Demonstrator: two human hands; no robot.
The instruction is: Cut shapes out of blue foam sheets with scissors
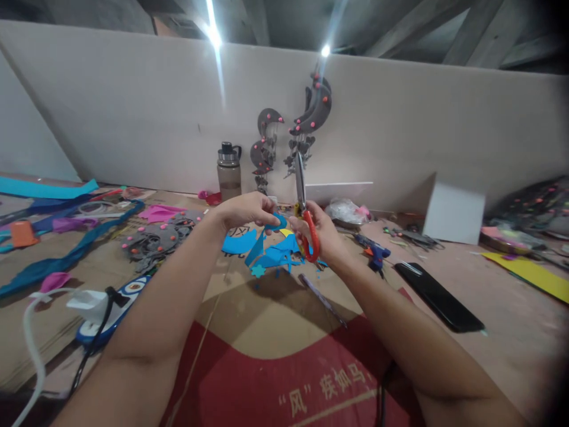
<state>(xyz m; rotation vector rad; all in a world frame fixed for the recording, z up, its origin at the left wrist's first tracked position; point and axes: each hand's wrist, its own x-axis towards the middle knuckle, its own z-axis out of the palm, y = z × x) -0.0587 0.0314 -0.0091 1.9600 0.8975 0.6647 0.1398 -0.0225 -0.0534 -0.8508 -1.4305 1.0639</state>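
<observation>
My left hand (249,210) pinches a small blue felt piece (278,222) between thumb and fingertips. In my right hand (326,231) is a pair of scissors (313,240) with red handles, its blades pointing up and away from the blue piece. The right fingertips come close to the felt; whether they touch it I cannot tell. Beneath both hands, blue felt scraps (275,256) lie in a pile on the cardboard, with a small blue flower shape (258,271) at the near side. A slim pen-like tool (323,301) rests just nearer to me.
To the right lie a black phone (438,296) and a blue glue gun (377,252). A bottle (229,172) stands by the wall, beside hanging grey moon ornaments (316,110). On the left are grey felt pieces (155,240), blue strips (75,255) and a power strip (95,326) with cables.
</observation>
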